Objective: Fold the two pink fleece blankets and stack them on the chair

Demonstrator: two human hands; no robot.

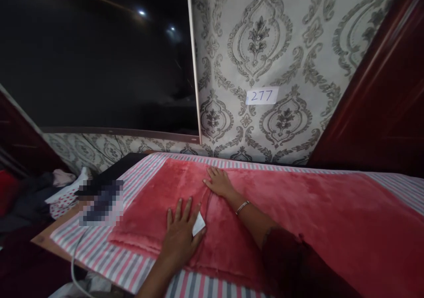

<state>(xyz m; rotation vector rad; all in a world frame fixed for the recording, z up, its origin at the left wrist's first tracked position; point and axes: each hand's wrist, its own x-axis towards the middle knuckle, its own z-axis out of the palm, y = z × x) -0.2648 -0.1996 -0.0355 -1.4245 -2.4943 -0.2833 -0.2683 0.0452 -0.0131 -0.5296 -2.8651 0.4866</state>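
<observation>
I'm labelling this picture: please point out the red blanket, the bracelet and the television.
Red blanket point(293, 203), head view: upper surface.
Bracelet point(242, 207), head view: middle of the band.
Television point(102, 68), head view: dark screen.

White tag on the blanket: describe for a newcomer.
Below the patterned wallpaper, find the red plush blanket spread over striped cloth. The white tag shows between thumb and forefinger of the left hand, the only white thing on the red.

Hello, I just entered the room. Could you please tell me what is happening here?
A person has both hands spread on a red plush cloth, which lies over a striped cover. The left hand rests on its nearer part, beside a white tag. The right hand rests near its far edge. Neither hand appears to grip the cloth.
</observation>
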